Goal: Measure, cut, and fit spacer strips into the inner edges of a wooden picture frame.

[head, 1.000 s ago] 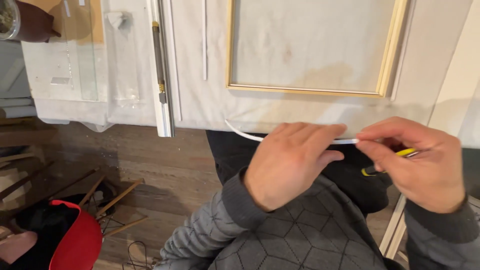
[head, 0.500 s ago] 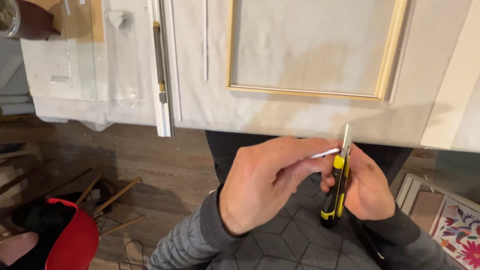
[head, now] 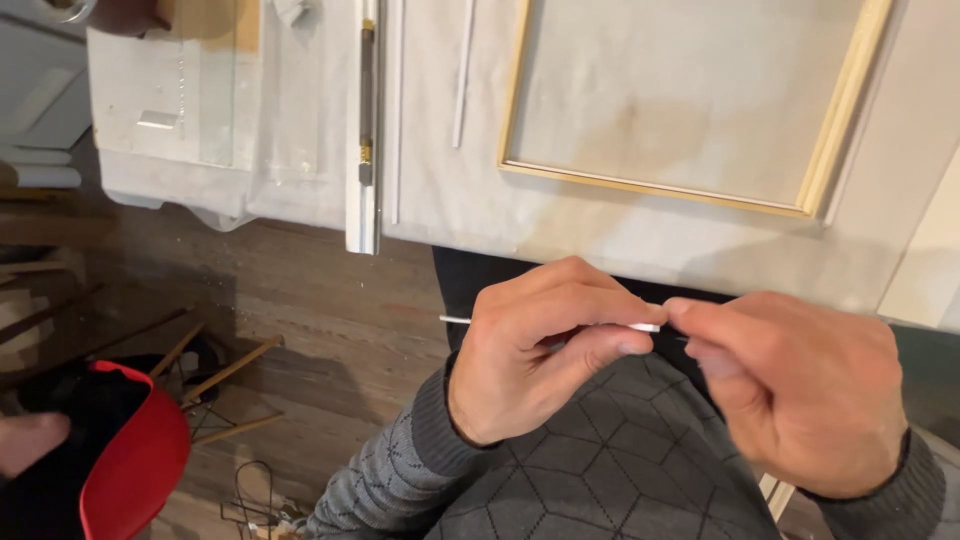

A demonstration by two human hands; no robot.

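Thin white strip (head: pixel 640 327) held level, long axis running left to right, in front of the white door panel's (head: pixel 600 235) near edge. Left hand (head: pixel 535 360) curled around it, thumb and forefinger pinching near its right end. Right hand (head: pixel 800 385) fingertips pressed together at that end. Strip's middle hidden; left tip protruding.

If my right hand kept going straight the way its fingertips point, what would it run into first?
The right hand points left across the picture, so it would first meet the thin white strip at its fingertips, then the left hand pinching that strip. Depth looks about level, though that is hard to judge.
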